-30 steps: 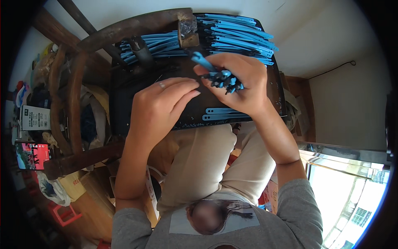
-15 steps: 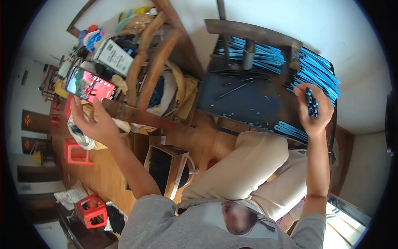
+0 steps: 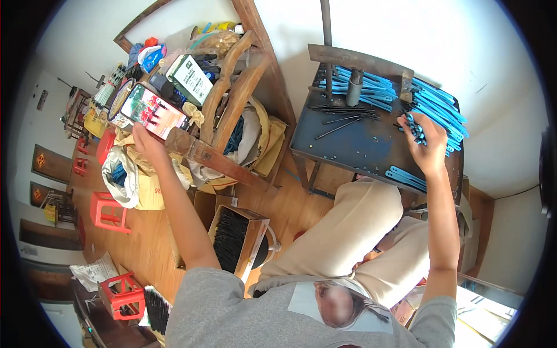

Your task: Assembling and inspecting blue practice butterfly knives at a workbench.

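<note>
My right hand (image 3: 428, 142) is closed round a small bundle of blue strips (image 3: 415, 129), whose dark-marked ends poke out between the fingers. Long blue strips (image 3: 441, 107) lie piled just beyond it at the table's right, and another heap (image 3: 371, 87) lies at the back. A few blue strips with holed ends (image 3: 406, 178) rest by the near edge. To the left, my left hand (image 3: 152, 149) is at the lower edge of a phone (image 3: 155, 113) with a lit screen. Its fingers partly hide there, so I cannot tell whether they grip the phone.
Thin black rods (image 3: 342, 113) and an upright metal tube (image 3: 354, 87) are on the dark table (image 3: 325, 142). A wooden chair (image 3: 232, 162) holds bags and a white-green box (image 3: 190, 78). On the floor stand a carton of black pieces (image 3: 235, 238) and red stools (image 3: 122, 296).
The view has shifted, moving the scene rightward. My left hand's spread fingers have drawn in at the phone's lower edge. My right hand has turned slightly, still closed round the strips.
</note>
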Available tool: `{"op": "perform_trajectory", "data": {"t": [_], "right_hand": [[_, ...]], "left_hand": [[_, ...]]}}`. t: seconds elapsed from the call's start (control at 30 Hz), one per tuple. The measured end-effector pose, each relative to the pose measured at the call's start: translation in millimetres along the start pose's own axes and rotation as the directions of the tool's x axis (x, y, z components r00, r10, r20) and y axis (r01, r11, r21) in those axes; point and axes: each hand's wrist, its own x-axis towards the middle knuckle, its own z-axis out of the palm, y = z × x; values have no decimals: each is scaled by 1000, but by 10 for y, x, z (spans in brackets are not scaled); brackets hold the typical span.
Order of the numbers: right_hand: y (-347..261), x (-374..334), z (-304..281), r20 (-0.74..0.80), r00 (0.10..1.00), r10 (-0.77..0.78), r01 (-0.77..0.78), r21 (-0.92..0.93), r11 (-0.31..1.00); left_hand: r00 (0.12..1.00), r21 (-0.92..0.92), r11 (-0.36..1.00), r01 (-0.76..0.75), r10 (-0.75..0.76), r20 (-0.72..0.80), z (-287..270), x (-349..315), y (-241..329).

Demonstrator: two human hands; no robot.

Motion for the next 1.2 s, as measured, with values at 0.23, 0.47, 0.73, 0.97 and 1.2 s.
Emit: {"op": "perform_trajectory", "data": {"t": [0.23,0.47,0.73,0.97,1.2], "right_hand": [[50,-11,34,2,1000,17,-17,-4,1000],[62,3,10,-11,1000,11,-12,-15,1000],[-2,17,-9,-52,998,39,-37,43,998],[-76,3,-13,3,998,55,-55,54,997],[-70,-4,-24,36,998,47,-49,50,998]], "left_hand": [[998,-58,997,-46,48,43,53,-237,-9],[999,-75,997,-31,34,30,76,-335,37],[998,-125,992,-17,23,51,61,-316,-25],[998,-125,992,-22,30,62,20,-292,-93],[995,-272,957,101,-102,8,70,-242,-62]]}}
